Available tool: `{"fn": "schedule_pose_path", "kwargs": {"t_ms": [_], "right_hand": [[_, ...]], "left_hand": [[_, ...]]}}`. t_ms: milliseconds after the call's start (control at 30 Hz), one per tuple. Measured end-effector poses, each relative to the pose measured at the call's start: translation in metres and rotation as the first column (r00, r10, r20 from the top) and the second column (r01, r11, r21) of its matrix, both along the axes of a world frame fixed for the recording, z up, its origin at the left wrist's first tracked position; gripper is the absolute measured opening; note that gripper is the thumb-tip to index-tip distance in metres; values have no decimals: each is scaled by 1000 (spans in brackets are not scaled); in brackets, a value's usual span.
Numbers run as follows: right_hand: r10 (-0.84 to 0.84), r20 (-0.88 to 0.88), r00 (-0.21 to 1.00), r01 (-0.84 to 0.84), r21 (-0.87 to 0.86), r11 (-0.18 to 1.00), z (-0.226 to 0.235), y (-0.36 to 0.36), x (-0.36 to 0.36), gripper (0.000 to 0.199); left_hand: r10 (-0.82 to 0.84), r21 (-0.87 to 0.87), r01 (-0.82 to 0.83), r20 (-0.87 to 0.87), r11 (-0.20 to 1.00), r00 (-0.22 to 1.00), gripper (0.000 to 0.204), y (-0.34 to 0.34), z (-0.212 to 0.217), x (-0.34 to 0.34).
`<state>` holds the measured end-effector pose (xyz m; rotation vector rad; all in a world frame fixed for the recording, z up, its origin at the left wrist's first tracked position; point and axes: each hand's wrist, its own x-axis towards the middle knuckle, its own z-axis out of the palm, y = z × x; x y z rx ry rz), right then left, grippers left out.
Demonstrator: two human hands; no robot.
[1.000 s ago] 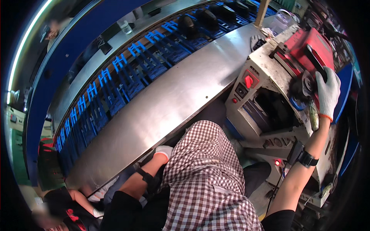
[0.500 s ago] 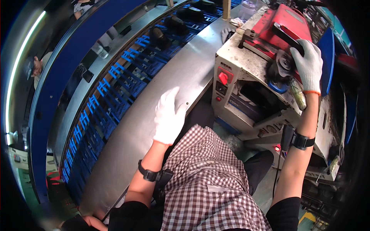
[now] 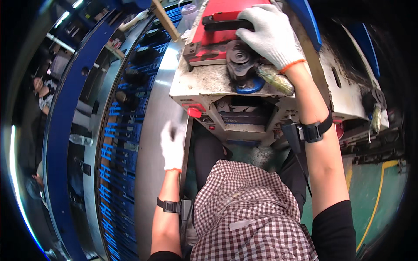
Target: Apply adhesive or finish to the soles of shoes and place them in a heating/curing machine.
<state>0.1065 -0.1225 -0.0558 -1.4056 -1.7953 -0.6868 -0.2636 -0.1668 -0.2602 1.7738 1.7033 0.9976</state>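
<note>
The right hand (image 3: pixel 270 35), upper centre, is closed over the black handle (image 3: pixel 224 25) on the red lid (image 3: pixel 217 37). The left hand (image 3: pixel 173 145), blurred at centre-left, seems open and empty over the steel table (image 3: pixel 152 174). The lid looks down, with nothing loaded.

A factory floor, probably an assembly line: a long blue conveyor (image 3: pixel 117 143) carries dark parts past a steel worktop (image 3: pixel 152 174), beside a grimy machine (image 3: pixel 244 82) (red button, red cover) on green-painted flooring (image 3: pixel 370 191).

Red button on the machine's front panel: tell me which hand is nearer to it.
Left. The left hand hovers just below-left of the red button; the right hand rests up on the machine's red top plate.
</note>
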Motion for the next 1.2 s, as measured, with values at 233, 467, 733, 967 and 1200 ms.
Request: {"fn": "schedule_pose_path", "kwargs": {"t_ms": [233, 467, 733, 967, 1200], "right_hand": [[-62, 2, 998, 62, 92, 994, -18, 20, 17, 16], [-173, 141, 975, 182, -55, 982, -30, 62, -3, 26], [-192, 79, 978, 207, -376, 903, 19, 6, -54, 63], [-18, 20, 1000, 20, -141, 990, -16, -50, -72, 49], [164, -58, 985, -167, -48, 985, 6, -34, -64, 26]], "left_hand": [[-416, 589, 212, 235, 780, 879, 54, 64, 167, 120], [-615, 585, 596, -200, 550, 763, 40, 139, 228, 241], [-787, 267, 750, 56, 605, 614, 28, 163, 238, 242], [-761, 113, 783, -185, 612, 622, 38, 153, 252, 238], [-852, 152, 840, 146, 521, 503, 39, 164, 259, 237]]}}
